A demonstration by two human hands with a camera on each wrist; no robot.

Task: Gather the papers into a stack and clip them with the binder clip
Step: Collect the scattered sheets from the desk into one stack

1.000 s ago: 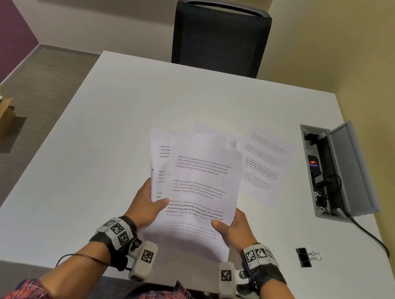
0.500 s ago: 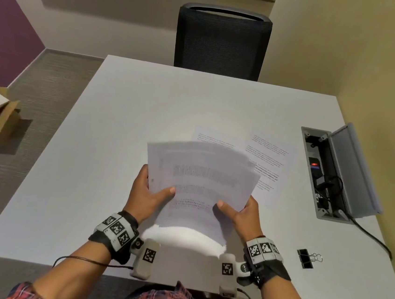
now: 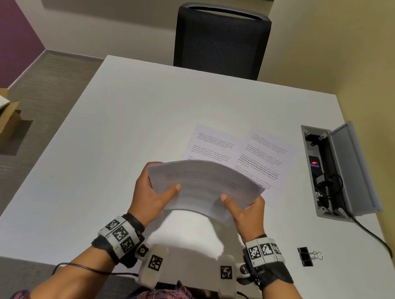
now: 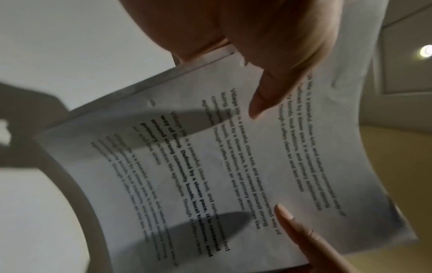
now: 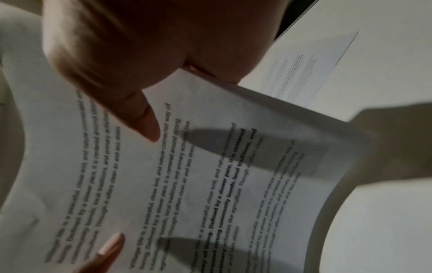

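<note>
Surface [image 3: 145,124], white, matte and square-cornered, carries two loose printed sheets [image 3: 240,151], flat and overlapping, well beyond the hands. Held sheets [image 3: 203,181], tilted upright a second ago, now bow into a shallow arch above the near edge, their edges roughly flush; by my reading the person is squaring them before fetching the rest. Left hand [image 3: 153,193] grips the bundle's left edge, thumb on top; right hand [image 3: 246,210] grips the right edge likewise. Paper looks thin and limp, flexing easily. Binder clip [image 3: 307,257], small, black with wire handles, lies untouched near the right wrist.
</note>
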